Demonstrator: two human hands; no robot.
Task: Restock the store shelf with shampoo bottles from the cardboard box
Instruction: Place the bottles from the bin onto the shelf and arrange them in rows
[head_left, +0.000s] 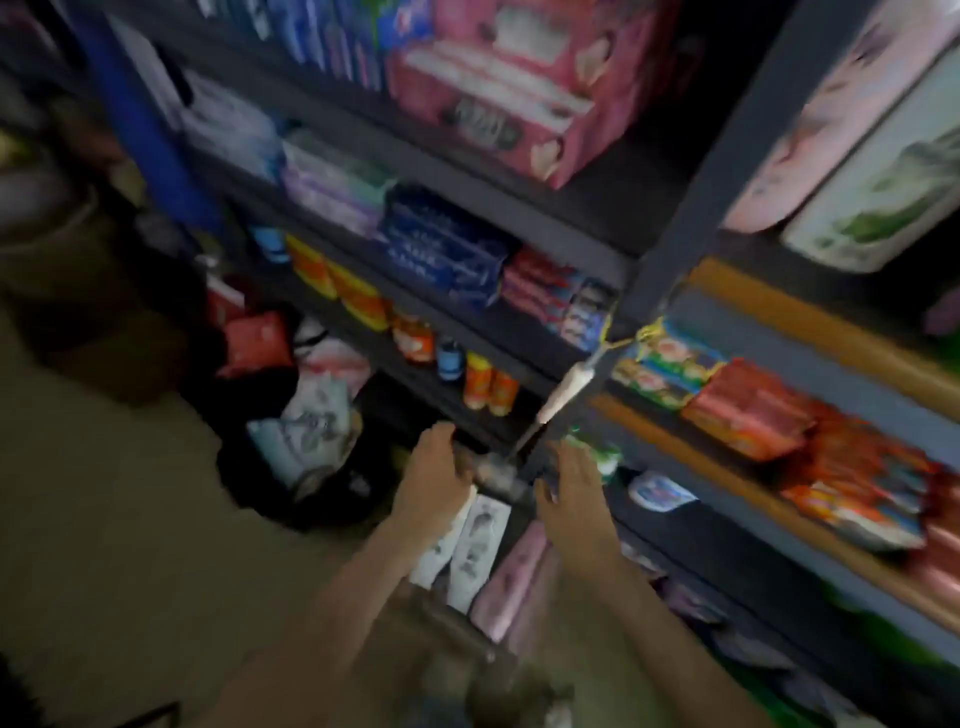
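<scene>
Directly below the shelf post (675, 234), left hand (431, 478) and right hand (571, 488) flank a blurred grey item (498, 475), equally near; fingers (447, 441) too blurred to tell apart from clamped; white and pink bottles (478, 540) lie beneath both hands, long axes pointing toward the post.

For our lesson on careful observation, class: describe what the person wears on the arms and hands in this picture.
The left hand and right hand wear no gloves. The left forearm and right forearm are bare, with no sleeve in view. The blur hides whether any ring or watch is worn.
</scene>
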